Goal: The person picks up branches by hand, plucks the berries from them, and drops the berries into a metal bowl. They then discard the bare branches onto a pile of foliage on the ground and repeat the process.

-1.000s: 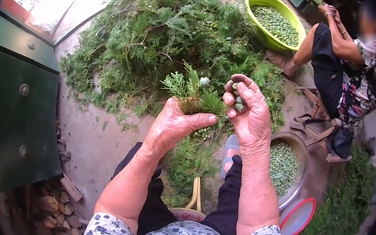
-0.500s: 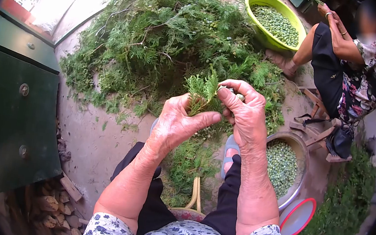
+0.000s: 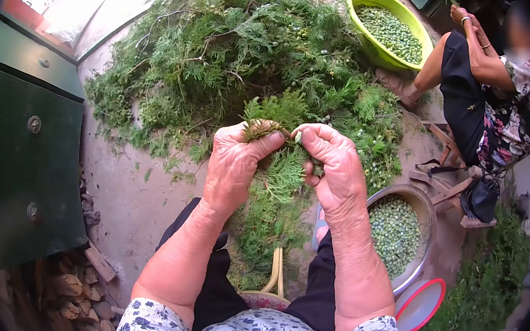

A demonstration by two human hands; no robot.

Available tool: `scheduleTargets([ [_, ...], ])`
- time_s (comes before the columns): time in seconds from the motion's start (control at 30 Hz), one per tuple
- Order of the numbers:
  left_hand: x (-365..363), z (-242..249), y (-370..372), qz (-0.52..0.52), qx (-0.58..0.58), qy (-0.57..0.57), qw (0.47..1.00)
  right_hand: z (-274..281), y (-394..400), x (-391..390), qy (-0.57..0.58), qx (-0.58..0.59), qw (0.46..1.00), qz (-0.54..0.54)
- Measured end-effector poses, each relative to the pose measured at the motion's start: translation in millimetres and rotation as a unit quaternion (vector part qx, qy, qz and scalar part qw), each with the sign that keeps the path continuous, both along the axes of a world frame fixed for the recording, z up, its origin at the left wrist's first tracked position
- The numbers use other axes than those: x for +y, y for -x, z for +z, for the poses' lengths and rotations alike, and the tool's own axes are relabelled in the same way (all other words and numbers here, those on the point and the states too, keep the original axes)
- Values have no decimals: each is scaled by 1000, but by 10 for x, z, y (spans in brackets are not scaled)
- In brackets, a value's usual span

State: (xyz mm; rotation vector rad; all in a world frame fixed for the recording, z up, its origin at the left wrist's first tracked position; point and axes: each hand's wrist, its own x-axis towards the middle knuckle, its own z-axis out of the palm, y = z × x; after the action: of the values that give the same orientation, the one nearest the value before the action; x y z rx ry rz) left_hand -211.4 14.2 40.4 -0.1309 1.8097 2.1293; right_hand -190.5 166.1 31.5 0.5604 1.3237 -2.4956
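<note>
My left hand is closed round a leafy green sprig, with its thumb pressing the stem. Fronds spread above and below the fingers. Close beside it, my right hand pinches a small green berry at the sprig's edge. More green berries show between its curled lower fingers. Both hands are over a big heap of cut evergreen branches. A metal basin of green berries stands to the right of my right forearm.
A yellow-green tub of berries stands at the top right, near a seated person holding a small sprig. A red-rimmed bowl lies beside the metal basin. Dark green cabinets and firewood are at the left.
The sprig has turned and spread, with fronds now hanging below my left hand. My left hand has tightened its pinch, and my right fingertips have moved slightly left and down against the sprig.
</note>
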Motion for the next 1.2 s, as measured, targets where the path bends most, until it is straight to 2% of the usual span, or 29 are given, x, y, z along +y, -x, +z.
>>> scheduleTargets([
  [0.07, 4, -130, 23, -3, 13, -8, 1000, -57, 18, 7, 38, -7, 999, 6],
  [0.13, 67, -203, 40, 76, -78, -197, 974, -99, 30, -2, 54, 21, 997, -49],
  [0.2, 36, -226, 86, 82, -100, -218, 967, -161, 70, 107, 85, 49, 994, -47],
  [0.3, -16, -230, 143, 126, -192, -293, 928, -169, 94, 255, 150, 74, 981, -102],
  [0.4, -115, -315, 208, 122, -220, -356, 900, -134, 49, 448, 133, 94, 977, -137],
  [0.47, -159, -287, 221, 130, -197, -350, 907, -142, -35, 630, 79, 90, 981, -150],
  [0.53, -221, -333, 260, 133, -211, -425, 870, -187, -133, 852, 19, 70, 982, -173],
  [0.67, -322, -379, 313, 161, -232, -479, 831, -317, -380, 1325, -101, 21, 970, -219],
  [0.83, -410, -391, 296, 156, -217, -517, 814, -657, -1086, 1892, -259, -54, 927, -266],
  [0.87, -426, -387, 289, 156, -212, -522, 811, -724, -1259, 1973, -262, -53, 926, -267],
  [0.93, -458, -410, 276, 160, -206, -536, 803, -830, -1578, 2096, -302, -136, 893, -306],
  [0.97, -460, -397, 263, 159, -192, -534, 808, -891, -1724, 2175, -304, -134, 892, -307],
  [1.03, -460, -386, 246, 156, -176, -535, 811, -1057, -2006, 2381, -341, -234, 846, -335],
  [1.07, -459, -408, 243, 156, -165, -531, 817, -1280, -2204, 2607, -343, -231, 846, -336],
  [1.13, -462, -386, 216, 155, -153, -528, 821, -1724, -2546, 3053, -379, -92, 855, -341],
  [1.17, -460, -348, 197, 156, -153, -524, 823, -1671, -2540, 3013, -448, -141, 804, -365],
  [1.2, -462, -324, 175, 158, -153, -520, 825, -1623, -2519, 2982, -449, -139, 803, -365],
])
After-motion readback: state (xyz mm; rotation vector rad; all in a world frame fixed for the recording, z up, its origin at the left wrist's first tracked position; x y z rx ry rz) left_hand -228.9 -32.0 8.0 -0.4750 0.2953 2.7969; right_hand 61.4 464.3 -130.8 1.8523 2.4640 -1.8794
